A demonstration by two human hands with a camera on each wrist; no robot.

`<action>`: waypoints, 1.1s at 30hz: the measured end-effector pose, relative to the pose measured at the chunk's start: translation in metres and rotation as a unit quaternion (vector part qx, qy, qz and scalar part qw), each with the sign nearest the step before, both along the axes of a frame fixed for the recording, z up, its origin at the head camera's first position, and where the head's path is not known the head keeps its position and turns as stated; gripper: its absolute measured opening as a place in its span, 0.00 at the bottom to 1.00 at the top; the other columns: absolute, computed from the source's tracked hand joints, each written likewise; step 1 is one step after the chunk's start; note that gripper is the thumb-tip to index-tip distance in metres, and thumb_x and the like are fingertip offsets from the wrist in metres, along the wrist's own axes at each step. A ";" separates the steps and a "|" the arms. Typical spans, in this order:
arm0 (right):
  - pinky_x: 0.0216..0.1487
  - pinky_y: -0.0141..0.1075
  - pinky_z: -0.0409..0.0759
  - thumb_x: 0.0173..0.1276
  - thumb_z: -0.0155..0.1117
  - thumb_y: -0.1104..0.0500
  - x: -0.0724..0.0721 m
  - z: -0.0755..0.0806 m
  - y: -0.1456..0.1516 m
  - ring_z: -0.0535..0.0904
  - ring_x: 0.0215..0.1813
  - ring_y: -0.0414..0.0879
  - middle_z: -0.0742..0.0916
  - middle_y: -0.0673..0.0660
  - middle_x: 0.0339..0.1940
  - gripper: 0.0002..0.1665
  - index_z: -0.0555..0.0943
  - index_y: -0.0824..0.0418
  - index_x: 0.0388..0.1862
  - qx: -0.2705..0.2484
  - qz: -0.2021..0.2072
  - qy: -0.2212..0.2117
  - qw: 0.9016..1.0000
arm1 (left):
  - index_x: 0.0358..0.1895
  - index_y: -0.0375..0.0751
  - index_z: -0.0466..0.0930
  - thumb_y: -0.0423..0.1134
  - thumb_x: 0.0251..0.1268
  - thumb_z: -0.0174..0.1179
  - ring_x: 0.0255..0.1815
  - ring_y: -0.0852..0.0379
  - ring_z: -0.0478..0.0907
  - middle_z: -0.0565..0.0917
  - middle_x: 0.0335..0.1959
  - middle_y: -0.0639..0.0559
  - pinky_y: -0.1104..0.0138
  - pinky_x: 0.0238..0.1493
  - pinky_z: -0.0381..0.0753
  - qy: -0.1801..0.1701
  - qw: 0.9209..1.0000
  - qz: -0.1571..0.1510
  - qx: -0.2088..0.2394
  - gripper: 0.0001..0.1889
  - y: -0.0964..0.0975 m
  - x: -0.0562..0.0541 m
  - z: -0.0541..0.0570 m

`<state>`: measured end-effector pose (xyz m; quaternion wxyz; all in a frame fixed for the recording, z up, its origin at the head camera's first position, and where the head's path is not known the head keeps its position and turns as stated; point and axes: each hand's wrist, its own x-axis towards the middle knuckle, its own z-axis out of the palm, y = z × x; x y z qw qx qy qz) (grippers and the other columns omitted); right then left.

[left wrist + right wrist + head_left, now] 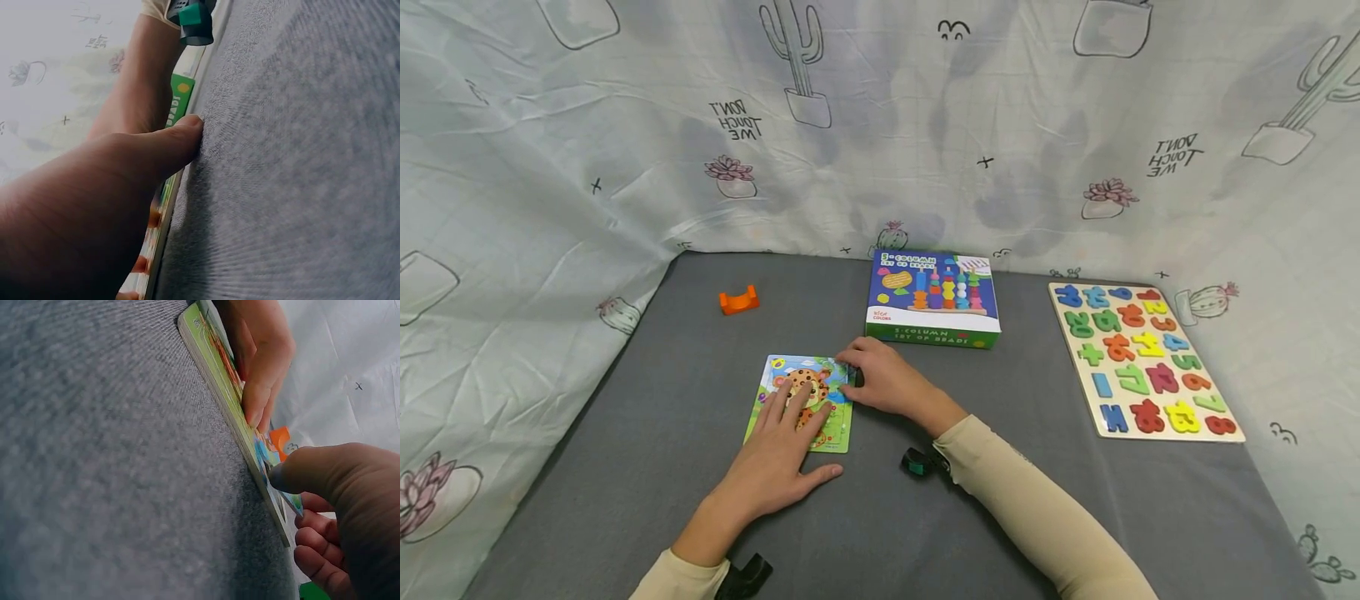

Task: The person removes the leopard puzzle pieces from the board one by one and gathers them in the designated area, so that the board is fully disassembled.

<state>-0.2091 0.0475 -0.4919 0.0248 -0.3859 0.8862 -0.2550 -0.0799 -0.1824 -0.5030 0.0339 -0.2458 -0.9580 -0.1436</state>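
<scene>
The right hand [886, 377] pinches a small puzzle piece [296, 503] between thumb and fingers, tilted up at the puzzle board's [838, 439] far right corner — it is the nearer hand to that corner. From it the board lies leftward and towards the person, its long axis seemingly near to far — the left hand [778, 458] rests across it, fingers spread.
</scene>
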 end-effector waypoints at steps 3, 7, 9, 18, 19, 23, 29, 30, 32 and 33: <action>0.59 0.47 0.84 0.74 0.78 0.53 0.000 -0.001 0.004 0.81 0.59 0.51 0.84 0.57 0.60 0.25 0.86 0.60 0.66 -0.011 -0.009 0.006 1.000 | 0.79 0.44 0.76 0.70 0.67 0.69 0.86 0.25 0.48 0.61 0.83 0.33 0.31 0.80 0.55 -0.002 1.000 0.001 -0.007 0.45 0.001 0.000 -0.001; 0.61 0.48 0.84 0.73 0.79 0.53 0.003 0.000 0.013 0.81 0.60 0.51 0.84 0.58 0.60 0.26 0.86 0.60 0.65 -0.028 -0.019 0.013 0.999 | 0.80 0.45 0.75 0.71 0.68 0.68 0.87 0.27 0.46 0.60 0.84 0.33 0.33 0.81 0.53 -0.016 1.000 0.007 -0.015 0.46 0.001 0.002 -0.001; 0.60 0.48 0.84 0.72 0.79 0.53 0.005 0.003 0.019 0.81 0.60 0.52 0.84 0.58 0.60 0.26 0.86 0.60 0.65 -0.036 -0.020 0.013 0.999 | 0.80 0.45 0.74 0.71 0.68 0.68 0.87 0.27 0.45 0.59 0.85 0.33 0.33 0.82 0.51 -0.022 1.000 0.010 -0.011 0.46 0.001 0.003 -0.001; 0.62 0.48 0.83 0.70 0.80 0.55 0.013 0.011 0.056 0.81 0.60 0.50 0.85 0.55 0.58 0.24 0.88 0.61 0.62 -0.049 -0.027 0.036 0.998 | 0.80 0.45 0.74 0.69 0.68 0.69 0.87 0.29 0.45 0.59 0.85 0.34 0.34 0.82 0.51 -0.021 1.000 0.022 -0.004 0.46 -0.001 0.005 -0.002; 0.62 0.49 0.83 0.70 0.80 0.56 0.014 0.012 0.061 0.80 0.60 0.50 0.84 0.55 0.58 0.24 0.88 0.61 0.62 -0.050 -0.029 0.037 0.998 | 0.81 0.45 0.74 0.69 0.68 0.69 0.87 0.29 0.45 0.59 0.85 0.34 0.34 0.82 0.51 -0.021 1.000 0.022 -0.004 0.46 -0.001 0.005 -0.002; 0.61 0.50 0.83 0.70 0.80 0.57 0.018 0.019 0.080 0.80 0.60 0.51 0.84 0.56 0.58 0.23 0.88 0.60 0.62 -0.054 -0.038 0.039 0.997 | 0.81 0.44 0.74 0.69 0.68 0.70 0.87 0.28 0.46 0.60 0.85 0.33 0.34 0.82 0.50 -0.019 1.000 0.019 -0.001 0.46 0.000 0.005 -0.002; 0.59 0.52 0.84 0.69 0.81 0.59 0.021 0.026 0.111 0.81 0.59 0.52 0.84 0.56 0.57 0.23 0.88 0.61 0.62 -0.061 -0.055 0.039 0.996 | 0.80 0.43 0.74 0.67 0.67 0.71 0.86 0.27 0.48 0.61 0.84 0.33 0.33 0.81 0.53 -0.005 1.000 0.013 0.001 0.45 0.000 0.004 -0.001; 0.58 0.52 0.84 0.69 0.81 0.59 0.022 0.026 0.116 0.81 0.59 0.52 0.84 0.56 0.57 0.23 0.88 0.60 0.62 -0.063 -0.059 0.038 0.996 | 0.80 0.44 0.74 0.67 0.67 0.71 0.86 0.27 0.48 0.61 0.84 0.33 0.33 0.81 0.54 -0.003 1.000 0.012 0.000 0.45 0.000 0.004 -0.001; 0.57 0.52 0.85 0.69 0.81 0.60 0.023 0.025 0.126 0.82 0.58 0.52 0.84 0.56 0.57 0.23 0.88 0.60 0.62 -0.067 -0.066 0.039 0.995 | 0.80 0.44 0.74 0.67 0.67 0.71 0.86 0.27 0.49 0.62 0.84 0.33 0.33 0.81 0.54 0.001 1.000 0.008 0.000 0.45 0.001 0.003 -0.001; 0.57 0.53 0.85 0.68 0.81 0.60 0.024 0.024 0.131 0.82 0.58 0.52 0.84 0.56 0.57 0.23 0.89 0.60 0.62 -0.068 -0.070 0.039 0.994 | 0.80 0.44 0.74 0.67 0.67 0.71 0.86 0.27 0.48 0.62 0.84 0.33 0.33 0.81 0.54 0.000 1.000 0.007 -0.001 0.45 0.001 0.003 -0.001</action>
